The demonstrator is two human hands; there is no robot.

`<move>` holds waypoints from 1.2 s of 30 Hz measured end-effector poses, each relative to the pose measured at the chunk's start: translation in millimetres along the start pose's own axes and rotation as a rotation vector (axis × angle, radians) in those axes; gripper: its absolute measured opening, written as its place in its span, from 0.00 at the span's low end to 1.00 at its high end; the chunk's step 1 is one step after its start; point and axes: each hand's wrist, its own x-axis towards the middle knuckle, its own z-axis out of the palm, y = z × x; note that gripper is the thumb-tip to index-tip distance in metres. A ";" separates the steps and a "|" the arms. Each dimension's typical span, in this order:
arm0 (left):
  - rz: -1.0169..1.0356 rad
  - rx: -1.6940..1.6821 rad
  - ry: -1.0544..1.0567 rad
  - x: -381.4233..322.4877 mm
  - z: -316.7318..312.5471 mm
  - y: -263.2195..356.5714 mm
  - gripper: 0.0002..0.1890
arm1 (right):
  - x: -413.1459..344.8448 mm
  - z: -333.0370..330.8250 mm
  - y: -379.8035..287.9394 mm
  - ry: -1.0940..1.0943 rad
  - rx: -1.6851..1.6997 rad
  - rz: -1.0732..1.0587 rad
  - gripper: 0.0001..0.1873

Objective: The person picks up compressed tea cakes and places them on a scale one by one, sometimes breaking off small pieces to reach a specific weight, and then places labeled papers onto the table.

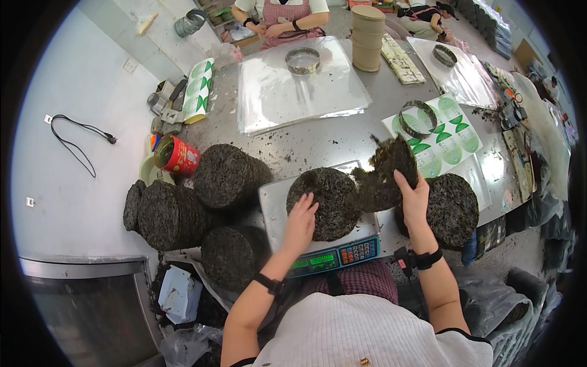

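My left hand (pixel 299 225) rests with its fingertips on the left part of a dark round cake of dried seaweed (pixel 337 206). That cake lies on the metal pan (pixel 274 208) of a digital scale, whose keypad and lit green display face me. In my right hand (pixel 415 198) is a ragged, torn piece of dried seaweed (pixel 390 172), raised above the right side of the scale. Its lower left edge overlaps the cake in my view; whether they touch I cannot tell. A stack of round seaweed cakes (pixel 454 210) sits just right of my right hand.
More seaweed stacks (pixel 227 176) stand left of the scale, near a red can (pixel 179 155). Clear plastic sheets (pixel 293 98), green-and-white label sheets (pixel 451 133), a metal ring (pixel 418 120) and a tan cylinder (pixel 368 39) lie beyond. Another person (pixel 290 23) stands across the table.
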 end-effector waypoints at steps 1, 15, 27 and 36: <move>-0.039 -0.210 0.029 4.4 -20.4 4.4 0.20 | 1.9 5.6 -14.1 -0.027 0.046 -0.015 0.18; -0.638 -1.450 0.290 5.6 -81.5 -15.3 0.11 | -19.2 46.3 27.2 -0.356 -0.195 0.140 0.21; -0.896 -1.537 0.349 -21.4 -26.0 9.6 0.12 | -16.7 24.7 84.4 -0.126 0.131 0.624 0.22; -0.922 -1.466 0.480 -49.0 -37.5 1.9 0.11 | 91.9 112.9 90.0 -0.150 0.380 0.540 0.24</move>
